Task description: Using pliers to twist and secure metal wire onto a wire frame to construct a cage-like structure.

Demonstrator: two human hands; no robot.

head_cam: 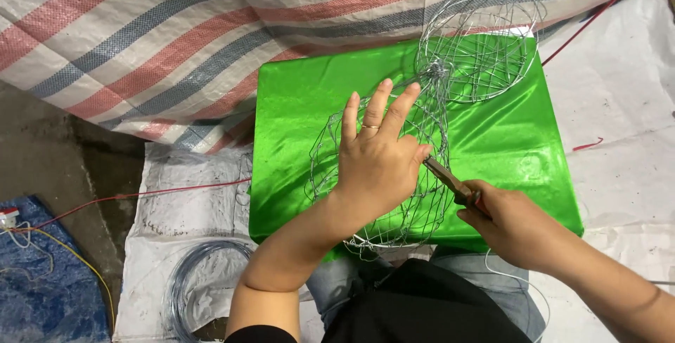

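Observation:
A rounded wire frame (pixel 330 147) lies on a shiny green cloth (pixel 506 139) in front of me. My left hand (pixel 376 156) presses flat on top of the frame, fingers spread, a ring on one finger. My right hand (pixel 510 223) grips the handles of pliers (pixel 448 182), whose tip reaches the frame beside my left thumb. A second, dome-shaped wire frame (pixel 478 33) joins the first at a twisted knot of wire (pixel 434 72) at the far side of the cloth.
A striped red, grey and white tarpaulin (pixel 140 26) covers the back. A coil of wire (pixel 200 280) lies on white sheeting at lower left. Thin red cords (pixel 140 195) cross the floor. Blue fabric (pixel 35 287) sits at the far left.

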